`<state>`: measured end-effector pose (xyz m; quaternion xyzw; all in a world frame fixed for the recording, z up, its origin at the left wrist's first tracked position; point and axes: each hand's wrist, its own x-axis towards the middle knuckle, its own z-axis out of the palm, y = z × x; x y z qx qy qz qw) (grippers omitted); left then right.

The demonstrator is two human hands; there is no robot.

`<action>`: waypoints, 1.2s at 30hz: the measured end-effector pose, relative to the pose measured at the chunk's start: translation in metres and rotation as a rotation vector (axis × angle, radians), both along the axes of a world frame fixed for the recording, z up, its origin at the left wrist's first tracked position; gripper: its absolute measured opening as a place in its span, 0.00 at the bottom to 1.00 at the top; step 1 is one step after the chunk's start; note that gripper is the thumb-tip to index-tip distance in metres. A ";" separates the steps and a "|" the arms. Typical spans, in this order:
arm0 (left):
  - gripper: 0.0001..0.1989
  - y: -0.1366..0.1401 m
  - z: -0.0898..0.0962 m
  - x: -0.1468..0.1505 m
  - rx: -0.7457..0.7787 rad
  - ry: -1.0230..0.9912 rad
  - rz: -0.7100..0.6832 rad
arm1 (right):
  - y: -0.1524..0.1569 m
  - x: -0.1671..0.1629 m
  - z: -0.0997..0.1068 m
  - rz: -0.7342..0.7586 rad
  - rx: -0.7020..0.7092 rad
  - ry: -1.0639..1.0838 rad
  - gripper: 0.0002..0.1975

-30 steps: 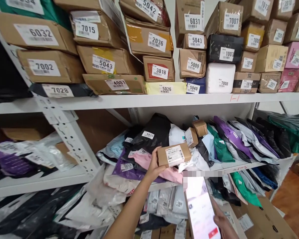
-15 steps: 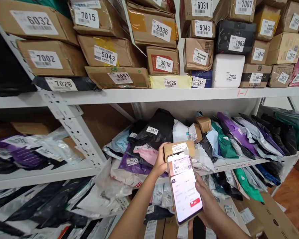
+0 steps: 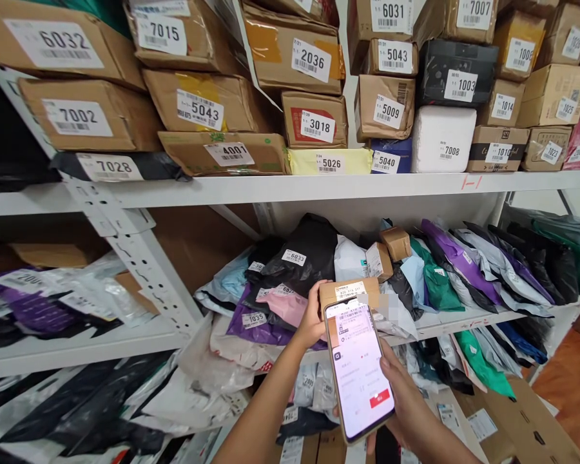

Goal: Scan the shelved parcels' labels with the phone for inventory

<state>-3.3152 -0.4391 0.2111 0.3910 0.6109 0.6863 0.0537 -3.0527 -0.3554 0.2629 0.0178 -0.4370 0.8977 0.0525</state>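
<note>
My left hand (image 3: 313, 317) grips a small brown cardboard box (image 3: 329, 294) by its left side; a white printed label lies on its upper face. In my right hand (image 3: 399, 380) is a smartphone (image 3: 360, 370), tilted in front of the box and hiding its lower part. Its lit screen shows a camera picture of a label at the top and a red button near the bottom. Behind both hands, on the middle shelf, lie a black parcel bag (image 3: 314, 245) labelled 6033 and a pink bag (image 3: 290, 304).
A white metal shelf edge (image 3: 290, 191) runs across above my hands, bearing numbered boxes such as a white one (image 3: 442, 138). Purple, green and grey mailer bags (image 3: 464, 261) stand at the right. A shelf post (image 3: 140, 270) rises at the left. Large cartons (image 3: 526, 419) lie low at the right.
The view has shifted slightly, so the left shelves sit a little further left and lower. Both hands still hold the box and phone, and the camera picture on the screen has changed.
</note>
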 end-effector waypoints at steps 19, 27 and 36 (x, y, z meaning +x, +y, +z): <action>0.47 0.000 0.019 0.060 0.265 -0.187 0.246 | 0.026 0.038 -0.003 -0.023 -0.015 0.090 0.60; 0.46 0.049 0.025 0.122 0.160 -0.223 0.008 | 0.057 0.111 -0.005 -0.356 0.053 0.020 0.53; 0.46 0.137 0.014 0.259 0.078 -0.182 -0.239 | 0.092 0.255 -0.010 -0.598 0.040 -0.083 0.61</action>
